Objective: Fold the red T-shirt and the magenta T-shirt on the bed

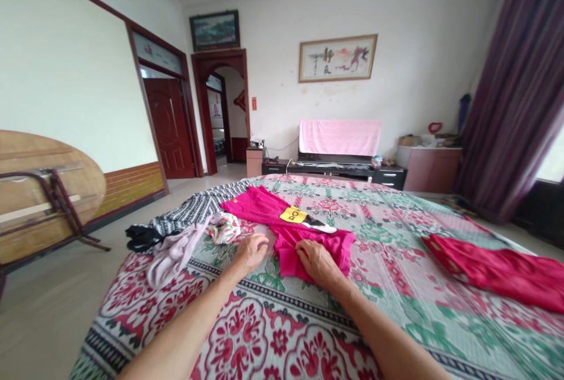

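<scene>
A bright pink garment [282,218] with a yellow patch lies flat on the patterned bed cover [388,233]. My right hand [318,262] presses down on the garment's near edge and pinches the fabric. My left hand [250,252] rests with curled fingers on the bed cover just left of the garment, touching its edge. Whether the left fingers grip cloth is hard to tell.
A pale pink cloth [174,254], a small floral cloth [225,228], a striped cloth [194,209] and a black item [141,238] lie at the left. A red garment [497,268] lies at the right. A folded round table [44,192] leans on the left wall.
</scene>
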A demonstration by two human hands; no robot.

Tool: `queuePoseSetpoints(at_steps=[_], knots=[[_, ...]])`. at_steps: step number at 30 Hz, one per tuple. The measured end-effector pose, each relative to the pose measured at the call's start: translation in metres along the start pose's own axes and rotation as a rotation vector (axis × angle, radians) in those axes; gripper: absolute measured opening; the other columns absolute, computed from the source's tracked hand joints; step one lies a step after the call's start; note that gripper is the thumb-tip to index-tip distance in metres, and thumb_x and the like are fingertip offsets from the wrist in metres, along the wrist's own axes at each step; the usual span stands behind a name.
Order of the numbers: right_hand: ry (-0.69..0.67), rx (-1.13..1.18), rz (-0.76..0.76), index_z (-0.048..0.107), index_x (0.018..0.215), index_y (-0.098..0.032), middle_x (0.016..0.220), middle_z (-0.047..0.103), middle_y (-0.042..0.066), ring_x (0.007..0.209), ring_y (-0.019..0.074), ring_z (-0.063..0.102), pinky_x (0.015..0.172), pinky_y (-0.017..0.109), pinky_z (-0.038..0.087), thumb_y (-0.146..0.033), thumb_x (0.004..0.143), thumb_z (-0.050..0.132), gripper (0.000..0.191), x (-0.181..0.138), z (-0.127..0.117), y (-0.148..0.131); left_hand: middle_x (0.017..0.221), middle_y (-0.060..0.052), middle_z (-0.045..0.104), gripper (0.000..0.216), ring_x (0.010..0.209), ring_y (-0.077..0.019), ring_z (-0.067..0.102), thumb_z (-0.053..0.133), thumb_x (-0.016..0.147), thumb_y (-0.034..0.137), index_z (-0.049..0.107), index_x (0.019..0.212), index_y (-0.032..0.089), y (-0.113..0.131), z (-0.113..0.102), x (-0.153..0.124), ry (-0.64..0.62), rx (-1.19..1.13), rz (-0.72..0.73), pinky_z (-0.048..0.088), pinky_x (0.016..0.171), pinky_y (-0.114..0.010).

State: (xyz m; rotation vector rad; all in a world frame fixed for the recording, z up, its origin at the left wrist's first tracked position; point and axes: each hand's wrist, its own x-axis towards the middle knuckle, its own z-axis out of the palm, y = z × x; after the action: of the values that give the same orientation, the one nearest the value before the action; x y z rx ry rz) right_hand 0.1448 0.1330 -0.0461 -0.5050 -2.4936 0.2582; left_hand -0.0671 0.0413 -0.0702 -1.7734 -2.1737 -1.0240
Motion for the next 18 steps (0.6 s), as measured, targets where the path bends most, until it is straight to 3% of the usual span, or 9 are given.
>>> queuePoseSetpoints(at_steps=[5, 8, 14, 18], knots=[[-0.054, -0.004, -0.069, 0.057, 0.087, -0.018, 0.083, 0.063, 0.006, 0.079, 0.0179, 0.058, 0.076, 0.029, 0.042, -0.023, 0.091, 0.033, 0.025, -0.011, -0.014, 0.007, 0.093, -0.005, 0.069, 0.023, 0.09, -0.0173, 0.062, 0.05, 0.074, 0.011, 0.071, 0.08, 0.019, -0.002, 0.001, 0.001, 0.013, -0.006, 0.041, 0.047, 0.087, -0.03], [-0.051, -0.013, -0.035, 0.055, 0.09, -0.018, 0.081, 0.063, 0.006, 0.076, 0.0178, 0.059, 0.071, 0.029, 0.042, -0.025, 0.092, 0.029, 0.027, -0.022, -0.027, 0.019, 0.09, -0.005, 0.069, 0.022, 0.087, -0.0171, 0.062, 0.05, 0.074, 0.011, 0.07, 0.079, 0.018, -0.002, 0.0, 0.0, 0.006, -0.001, 0.07, 0.046, 0.084, -0.03], [0.136, -0.116, 0.195, 0.056, 0.094, -0.019, 0.072, 0.063, 0.003, 0.063, 0.0168, 0.059, 0.058, 0.027, 0.038, -0.031, 0.09, 0.033, 0.026, -0.042, -0.049, 0.057, 0.084, -0.006, 0.069, 0.023, 0.081, -0.0168, 0.061, 0.048, 0.076, 0.011, 0.07, 0.075, 0.017, 0.001, -0.002, -0.001, 0.035, 0.022, 0.048, 0.046, 0.081, -0.029], [0.307, -0.266, 0.459, 0.06, 0.095, -0.021, 0.064, 0.061, 0.001, 0.052, 0.0147, 0.052, 0.053, 0.025, 0.032, -0.03, 0.085, 0.041, 0.024, -0.051, -0.065, 0.085, 0.084, -0.005, 0.069, 0.023, 0.084, -0.0163, 0.061, 0.048, 0.076, 0.011, 0.07, 0.076, 0.019, 0.001, -0.001, -0.001, 0.038, 0.036, 0.029, 0.045, 0.084, -0.029]])
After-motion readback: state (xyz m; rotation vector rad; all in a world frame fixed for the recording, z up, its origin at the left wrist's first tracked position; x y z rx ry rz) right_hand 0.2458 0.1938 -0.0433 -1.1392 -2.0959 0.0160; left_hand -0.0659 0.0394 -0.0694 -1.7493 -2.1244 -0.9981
